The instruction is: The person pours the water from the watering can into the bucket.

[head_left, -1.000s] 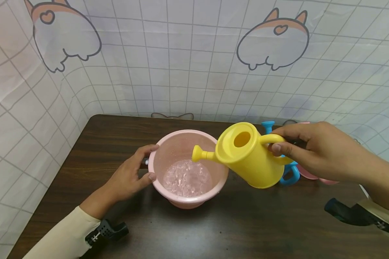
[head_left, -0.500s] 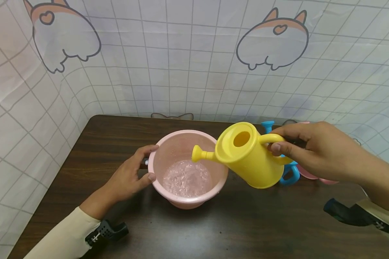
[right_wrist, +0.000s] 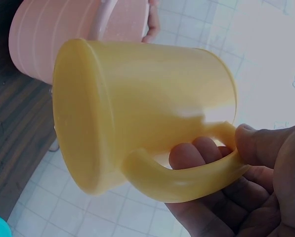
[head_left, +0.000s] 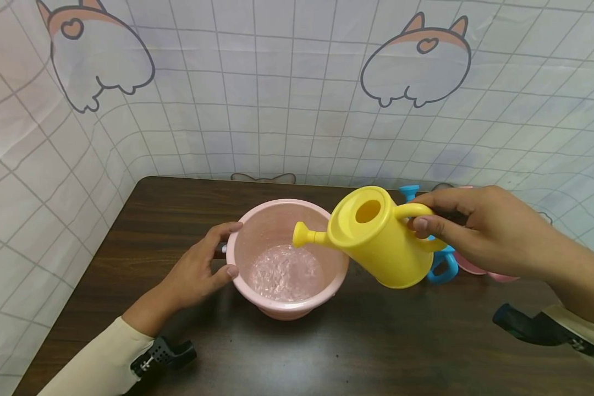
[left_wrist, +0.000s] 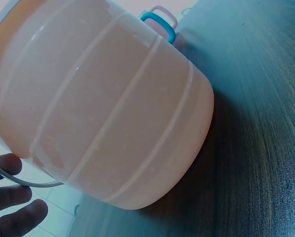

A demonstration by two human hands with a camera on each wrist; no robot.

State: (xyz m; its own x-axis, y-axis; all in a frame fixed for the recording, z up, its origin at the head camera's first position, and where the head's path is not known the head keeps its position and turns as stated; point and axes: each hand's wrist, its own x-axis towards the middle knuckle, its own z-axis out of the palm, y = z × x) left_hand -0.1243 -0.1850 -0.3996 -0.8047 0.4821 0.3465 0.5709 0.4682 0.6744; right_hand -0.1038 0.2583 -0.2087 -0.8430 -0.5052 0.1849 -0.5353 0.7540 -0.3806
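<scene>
A pale pink bucket (head_left: 282, 306) stands on the dark wooden table, with rippling clear water (head_left: 287, 273) in its bottom. My left hand (head_left: 195, 269) holds its left rim, thumb and a finger on the edge. In the left wrist view, other fingers (left_wrist: 20, 217) lie by the bucket's thin handle (left_wrist: 36, 185). The right hand (head_left: 490, 231) grips a yellow watering can (head_left: 383, 242) by its looped handle, as the right wrist view also shows. Tilted left, the can has its spout (head_left: 309, 236) over the bucket's opening. Any stream from the spout is too faint to make out.
Behind the yellow can, a blue watering can (head_left: 443, 268) is partly hidden. Pink items (head_left: 500, 278) lie to its right, mostly covered by the right hand. A white gridded curtain (head_left: 277, 110) with cartoon animals hangs beyond the table's (head_left: 178, 201) back edge.
The ripples on the water look different from frame to frame. Both hands, the bucket and the tilted yellow can keep nearly the same places.
</scene>
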